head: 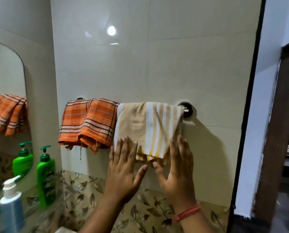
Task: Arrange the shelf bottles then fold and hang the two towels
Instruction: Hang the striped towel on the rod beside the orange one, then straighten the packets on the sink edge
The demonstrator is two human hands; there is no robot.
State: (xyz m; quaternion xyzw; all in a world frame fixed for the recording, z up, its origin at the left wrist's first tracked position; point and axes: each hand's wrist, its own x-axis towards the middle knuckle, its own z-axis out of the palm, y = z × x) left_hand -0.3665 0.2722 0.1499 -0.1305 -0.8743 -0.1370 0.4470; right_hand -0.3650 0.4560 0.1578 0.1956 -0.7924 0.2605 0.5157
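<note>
A rounded mirror (6, 91) hangs left, leaf-patterned tiles (90, 190) run below, a dark doorframe (273, 148) stands right.

Two bare hands, left (123, 167) and right (175, 169), no rings or gloves seen. Forearms bare too, no sleeves in view. Right wrist wears an orange-red thread band (186, 214), wound round in several strands.

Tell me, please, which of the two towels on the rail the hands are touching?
The beige towel with white and yellow stripes, at the rail's right end; both hands rest on its lower edge. The orange checked towel hangs untouched.
</note>
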